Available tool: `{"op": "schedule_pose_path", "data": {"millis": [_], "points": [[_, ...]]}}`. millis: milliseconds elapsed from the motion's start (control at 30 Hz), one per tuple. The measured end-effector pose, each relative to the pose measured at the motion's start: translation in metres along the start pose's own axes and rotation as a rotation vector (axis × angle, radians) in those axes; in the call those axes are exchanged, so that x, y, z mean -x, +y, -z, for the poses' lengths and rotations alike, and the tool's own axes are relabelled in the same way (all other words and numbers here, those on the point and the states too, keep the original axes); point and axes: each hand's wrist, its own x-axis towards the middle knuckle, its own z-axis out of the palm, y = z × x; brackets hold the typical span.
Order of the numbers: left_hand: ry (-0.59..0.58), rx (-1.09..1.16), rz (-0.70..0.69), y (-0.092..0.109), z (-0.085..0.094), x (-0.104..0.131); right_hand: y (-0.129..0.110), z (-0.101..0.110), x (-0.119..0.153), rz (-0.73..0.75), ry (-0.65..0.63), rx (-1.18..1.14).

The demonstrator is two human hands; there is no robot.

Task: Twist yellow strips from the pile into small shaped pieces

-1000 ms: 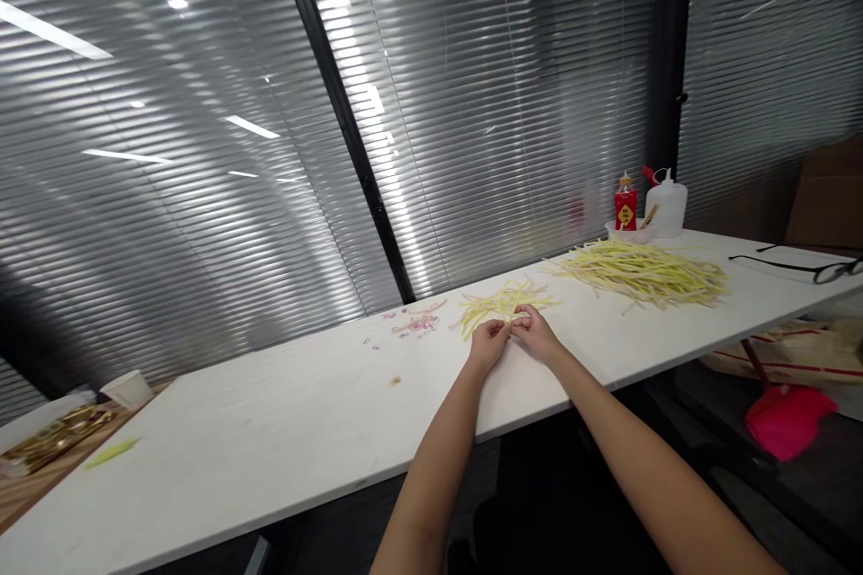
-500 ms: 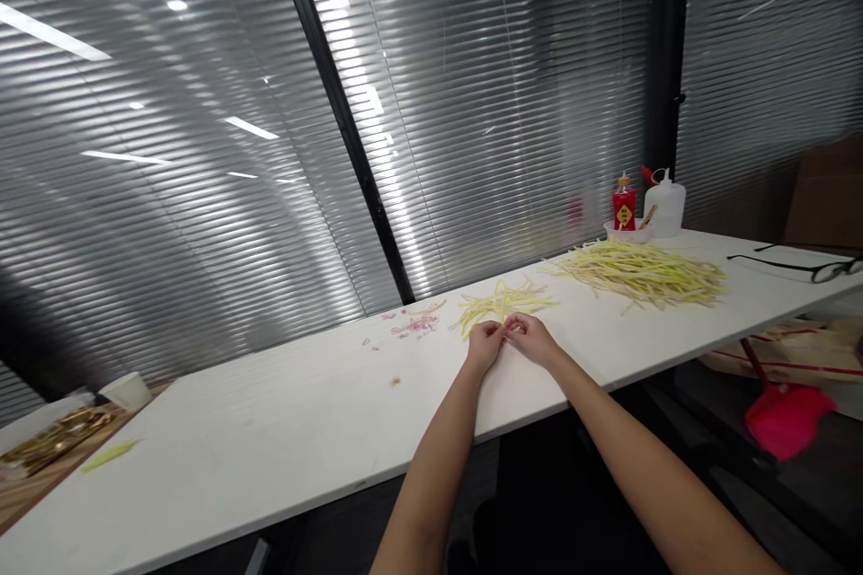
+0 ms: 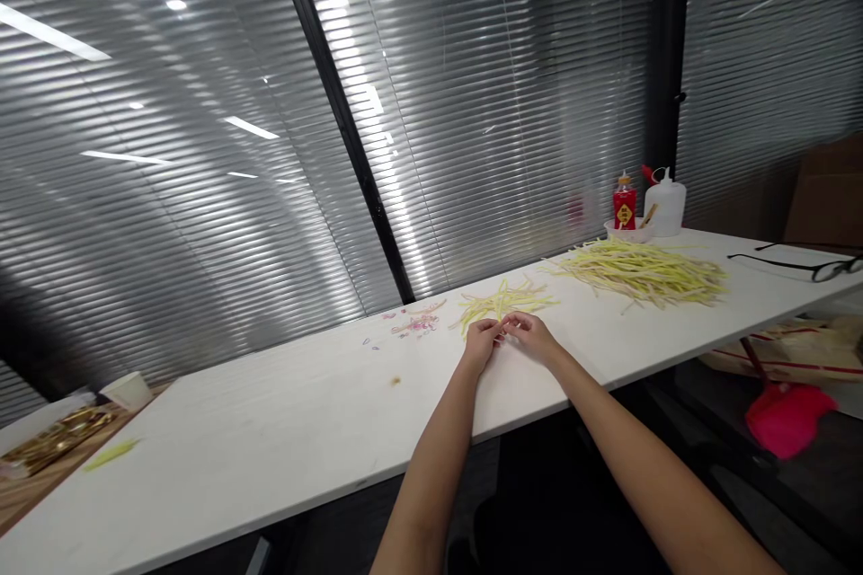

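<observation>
My left hand (image 3: 481,340) and my right hand (image 3: 530,334) meet fingertip to fingertip low over the white table. The fingers of both are pinched together. What lies between them is too small and covered to make out. Directly behind the hands is a small pile of thin yellow stems (image 3: 516,297), some of which reach up to the fingertips. Left of it lies a scatter of small pink, purple and tan loops (image 3: 422,322) that look like rubber bands.
A larger heap of yellow stems (image 3: 640,272) lies to the right. Behind it stand a red bottle (image 3: 625,205), a shallow bowl (image 3: 632,234) and a white squeeze bottle (image 3: 666,207). Glasses (image 3: 813,268) rest at the far right. A paper cup (image 3: 128,392) stands at the left.
My fingers have shifted slightly against each other, and my left hand has moved a touch to the left. The piles stay where they were.
</observation>
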Motion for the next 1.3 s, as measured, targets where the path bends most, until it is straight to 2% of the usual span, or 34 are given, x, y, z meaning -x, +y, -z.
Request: {"op": "schedule_pose_path", "data": {"millis": [100,233,500,767,1000,1200,1300], "points": [[-0.081,0.073,0.013,0.0,-0.002,0.0,0.002,0.001,-0.003,-0.03,0.066,-0.056],[-0.202,0.117,0.026,0.002,-0.004,0.003,0.002,0.002,-0.005,-0.044,0.032,-0.131],[-0.27,0.137,0.025,0.005,-0.004,0.006,-0.002,0.005,-0.003,-0.051,0.0,-0.238],[-0.246,0.059,0.053,0.001,-0.007,0.006,0.0,0.004,-0.003,-0.095,0.036,-0.241],[-0.034,-0.041,0.023,0.005,-0.006,0.005,-0.01,0.005,0.0,-0.111,0.047,-0.18],[-0.009,-0.074,-0.027,0.011,-0.005,0.008,-0.008,0.006,0.001,-0.132,-0.078,-0.066],[-0.012,-0.043,-0.001,0.011,-0.005,0.008,-0.001,0.006,0.0,-0.137,-0.114,-0.06]]}}
